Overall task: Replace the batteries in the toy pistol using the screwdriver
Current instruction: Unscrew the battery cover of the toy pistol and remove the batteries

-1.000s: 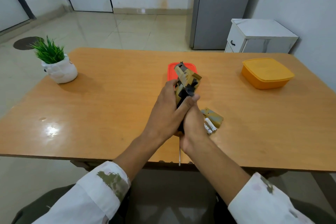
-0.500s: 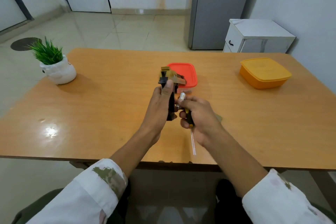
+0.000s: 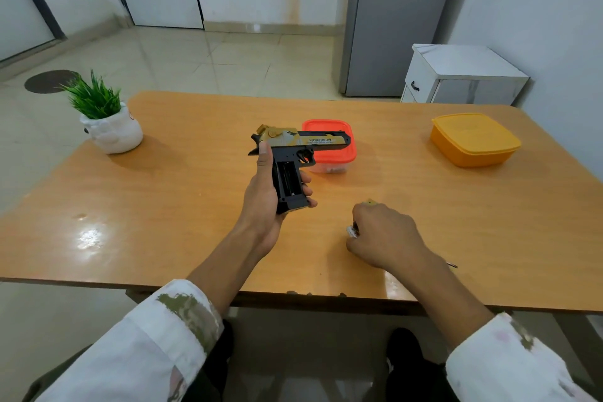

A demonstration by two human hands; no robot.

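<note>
Holds the toy pistol [image 3: 293,153] in the left hand [image 3: 261,199], fingers wrapped round the grip and thumb laid up the rear of the frame, clear above the tabletop [image 3: 195,206]. Presents it side-on, with the barrel axis level and the muzzle to the right, in front of the red-lidded box [image 3: 336,155]. Points the grip down and toward the body. Exposes the battery compartment [image 3: 287,178] in the side of the grip as a dark rectangular recess. Cannot tell whether cells sit inside.

Rests the right hand [image 3: 385,235] on the tabletop, to the right of the pistol, nearer the body and well apart from it. Grips the screwdriver [image 3: 352,230] in curled fingers, with the pale handle end at the thumb side and the thin metal shaft emerging past the wrist. Hides most of a tan piece [image 3: 370,203] just beyond the knuckles, probably the compartment cover.

Key relation: open recess up and to the left of the right hand, facing the viewer. Likely calls for setting the tool down before handling cells.

Materials: hard moulded plastic, with a matte black frame and a tan printed slide. Glossy orange laminate below, likely to let round cells roll.
</note>
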